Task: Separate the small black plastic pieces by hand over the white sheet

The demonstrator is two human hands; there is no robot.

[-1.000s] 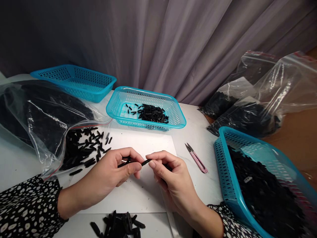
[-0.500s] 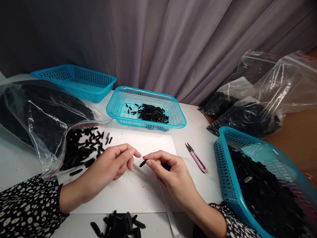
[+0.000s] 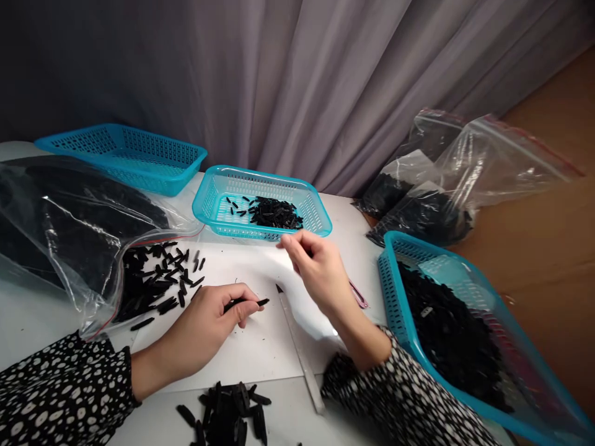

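Observation:
My left hand (image 3: 218,322) is closed over the white sheet, pinching a slim black piece (image 3: 264,302) whose end sticks out past the fingertips. My right hand (image 3: 312,263) is raised at the front edge of the middle blue basket (image 3: 199,207), thumb and fingers pinched together. A dark spot shows between those fingers, too little to name. Loose black pieces (image 3: 160,275) are spread left of my left hand. Another pile of black pieces (image 3: 227,409) lies at the near edge. Inside the middle basket rests a heap of small black pieces (image 3: 276,214).
A white pen-shaped tool (image 3: 300,356) with a dark pointed tip lies between my arms. Pink snips (image 3: 359,295) are partly behind my right wrist. A large blue basket (image 3: 388,291) of black pieces stands right, clear bags (image 3: 432,204) beyond. A stuffed bag (image 3: 83,217) and another blue basket (image 3: 186,176) are left.
My right hand has moved up and away from my left, toward the middle basket. My left hand now pinches a black piece, and the pen-shaped tool shows more fully. The view has shifted right.

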